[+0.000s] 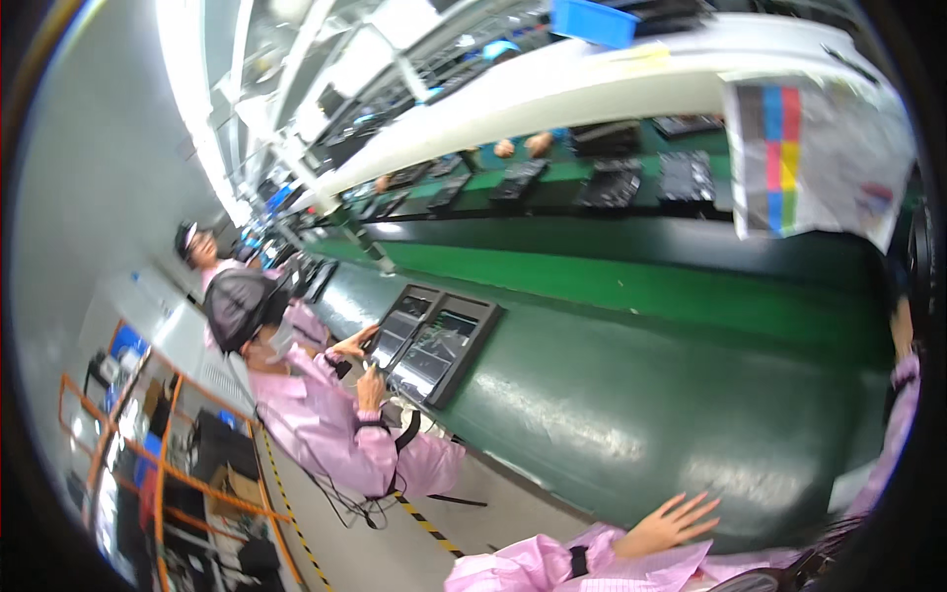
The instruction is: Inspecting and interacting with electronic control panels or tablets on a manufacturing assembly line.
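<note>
My left hand [663, 525], in a pink sleeve with a black wrist band, is at the near edge of the green work table [582, 385]. Its fingers are spread and nothing is in them; whether they touch the mat I cannot tell. At the far right edge of the view, my right hand [902, 328] is raised along a pink sleeve, near a dark object [919, 242] at the rim. Its fingers are lost in the dark border. A hanging printed sheet [829, 158] with colour blocks is close to it.
To the left, a co-worker [316, 424] in pink handles a black frame [473, 345] with two glossy panels. Behind the table, several black flat units [612, 185] line a green conveyor under a white beam [552, 104]. An orange-framed rack [168, 474] stands on the left.
</note>
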